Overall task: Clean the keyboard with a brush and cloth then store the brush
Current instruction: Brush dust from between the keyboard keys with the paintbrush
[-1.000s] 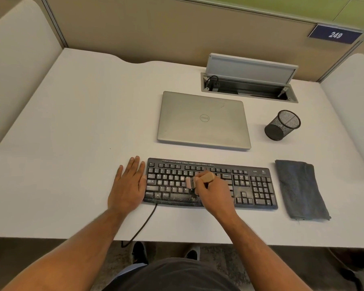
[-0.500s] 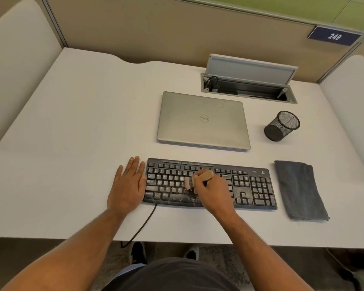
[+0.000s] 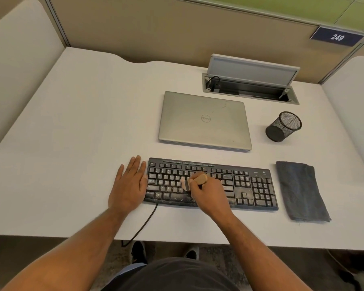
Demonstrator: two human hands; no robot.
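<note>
A black keyboard (image 3: 250, 185) lies near the desk's front edge, with pale dust along its lower rows. My right hand (image 3: 210, 194) grips a small wooden-handled brush (image 3: 198, 179), whose bristles touch the keys at the keyboard's middle. My left hand (image 3: 128, 185) lies flat on the desk with straight fingers, against the keyboard's left end. A folded grey cloth (image 3: 300, 190) lies on the desk just right of the keyboard. A black mesh pen holder (image 3: 282, 127) stands behind the cloth, nothing visible inside it.
A shut silver laptop (image 3: 204, 120) lies behind the keyboard. Behind that, a desk cable box (image 3: 250, 89) stands with its lid up. The keyboard's cable (image 3: 143, 225) runs off the white desk's (image 3: 72, 143) front edge. Partition walls enclose the desk.
The brush in my right hand has shifted slightly over the middle keys. My left hand has stayed put.
</note>
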